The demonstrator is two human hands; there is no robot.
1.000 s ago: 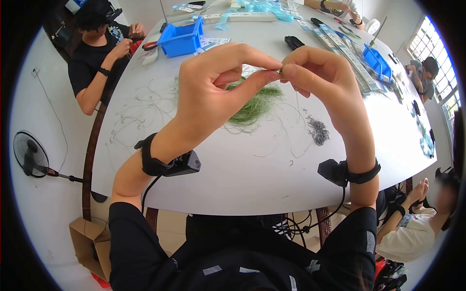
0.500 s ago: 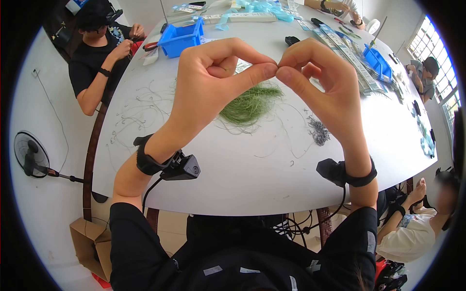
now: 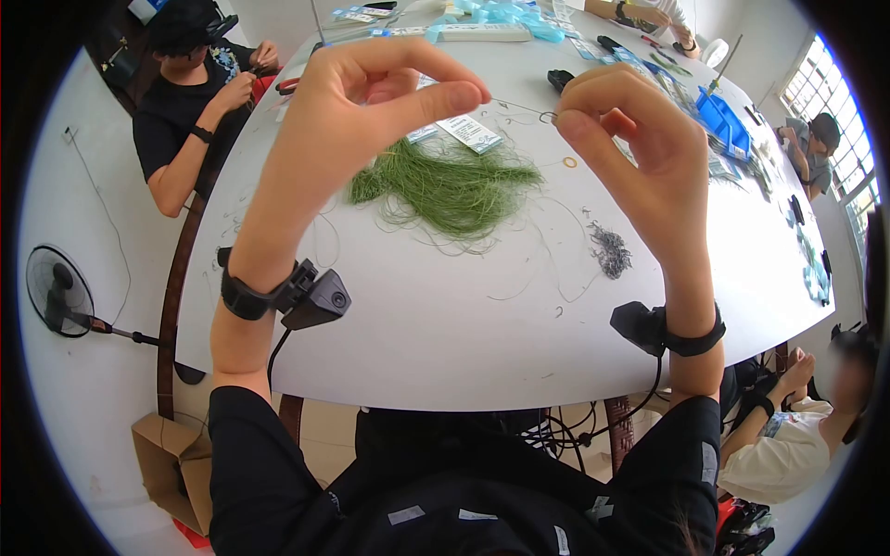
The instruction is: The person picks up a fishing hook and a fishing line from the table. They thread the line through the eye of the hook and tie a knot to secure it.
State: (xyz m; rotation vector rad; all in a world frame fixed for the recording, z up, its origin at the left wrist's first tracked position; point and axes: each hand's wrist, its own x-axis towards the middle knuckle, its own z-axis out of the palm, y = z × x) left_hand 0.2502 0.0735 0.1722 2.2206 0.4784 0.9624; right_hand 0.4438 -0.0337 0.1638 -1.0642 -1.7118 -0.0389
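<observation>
My left hand (image 3: 366, 111) is raised above the white table (image 3: 445, 315), thumb and forefinger pinched on the end of a thin fishing line. My right hand (image 3: 630, 139) is level with it, a hand's width to the right, pinching a small hook (image 3: 547, 117) at the other end of that line. The line is stretched taut between the two hands. Below them on the table lies a bundle of green line (image 3: 445, 185). A small dark heap of hooks (image 3: 609, 248) sits to its right.
A person in black (image 3: 185, 102) works at the table's left edge. Another person (image 3: 807, 139) sits at the far right and one (image 3: 788, 426) at the lower right. Blue bins (image 3: 721, 116), packets and loose line lie across the far table. A fan (image 3: 56, 296) stands on the floor at left.
My hands have drawn apart: the fingertips met before, now the left hand has moved left and up, pulling the line taut. More of the green bundle shows.
</observation>
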